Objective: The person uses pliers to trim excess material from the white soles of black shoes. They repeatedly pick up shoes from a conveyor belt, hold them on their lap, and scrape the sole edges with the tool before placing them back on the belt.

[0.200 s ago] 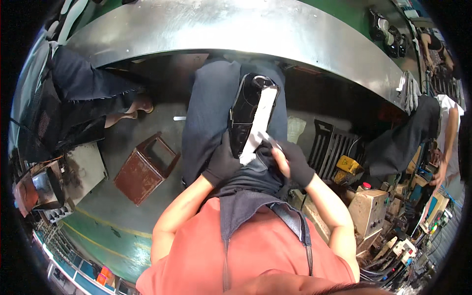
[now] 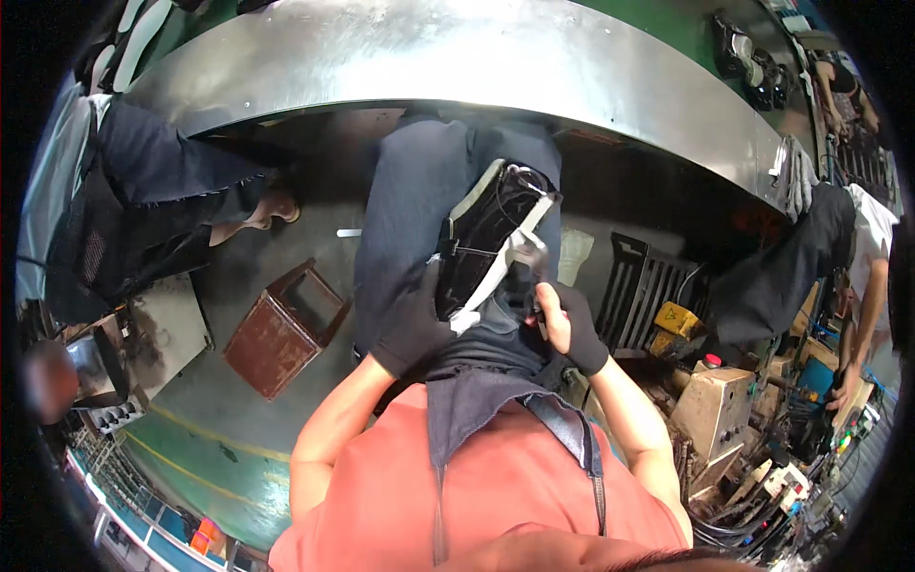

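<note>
A black shoe upper [image 2: 481,229] with a pale edge lies lengthwise over my lap, its inside facing up. Thin threads or cords cross it, and its narrower end points toward me. My left hand [image 2: 416,327], in a black glove with bare fingertips or dark fingers, is closed round the near left side of the upper. On the other side, my right hand [image 2: 569,329], also gloved with the thumb bare, is closed on a slim hand tool [image 2: 537,272]. The tool reaches the white strip [image 2: 494,279] along the upper's right edge; its tip is blurred, so its kind is unclear.
Ahead of my knees runs a curved metal bench edge [image 2: 400,57]. A brown stool [image 2: 283,329] stands on the floor at left. Right of me are a dark slatted rack [image 2: 641,286], a yellow box [image 2: 675,320] and a dusty machine [image 2: 713,410]. Co-workers sit on both sides.
The upper has tipped and swung slightly right, showing its dark inside and pale left edge. The white strip looks narrower. My left hand has shifted a little left; the right hand has turned, thumb up.
</note>
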Available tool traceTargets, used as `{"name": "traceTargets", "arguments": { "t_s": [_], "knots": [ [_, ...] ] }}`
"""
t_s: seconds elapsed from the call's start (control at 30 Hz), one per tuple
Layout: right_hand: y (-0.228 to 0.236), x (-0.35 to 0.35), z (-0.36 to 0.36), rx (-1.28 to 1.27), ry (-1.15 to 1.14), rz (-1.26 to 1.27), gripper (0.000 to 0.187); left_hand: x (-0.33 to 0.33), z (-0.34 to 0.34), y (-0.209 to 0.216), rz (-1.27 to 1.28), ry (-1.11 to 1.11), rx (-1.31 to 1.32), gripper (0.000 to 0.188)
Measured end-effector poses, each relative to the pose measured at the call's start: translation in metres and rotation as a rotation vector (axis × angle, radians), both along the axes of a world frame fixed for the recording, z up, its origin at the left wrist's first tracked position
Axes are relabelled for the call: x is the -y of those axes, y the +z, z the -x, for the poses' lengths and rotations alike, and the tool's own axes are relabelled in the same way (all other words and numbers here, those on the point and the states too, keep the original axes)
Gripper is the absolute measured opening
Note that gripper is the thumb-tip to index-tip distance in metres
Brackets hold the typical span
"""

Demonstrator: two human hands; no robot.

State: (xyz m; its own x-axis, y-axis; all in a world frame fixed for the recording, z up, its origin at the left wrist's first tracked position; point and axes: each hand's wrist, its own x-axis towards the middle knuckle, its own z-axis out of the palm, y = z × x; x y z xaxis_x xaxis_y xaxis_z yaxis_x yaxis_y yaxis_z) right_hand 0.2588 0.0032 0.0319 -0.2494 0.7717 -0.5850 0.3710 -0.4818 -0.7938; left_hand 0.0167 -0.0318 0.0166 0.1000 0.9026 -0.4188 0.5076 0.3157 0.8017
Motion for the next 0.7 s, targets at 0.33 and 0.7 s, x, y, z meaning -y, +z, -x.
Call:
{"name": "traceTargets", "arguments": {
  "t_s": [0.33,0.7],
  "knots": [
    [0.035,0.012,-0.031,-0.01,-0.055,0.049,0.048,-0.078,0.027,0.04,-0.402,0.379,0.319,0.07],
    [0.027,-0.08,-0.007,0.324,0.978,-0.478,0.042,-0.02,-0.015,-0.07,-0.34,-0.12,0.278,0.075]
  ]
}}
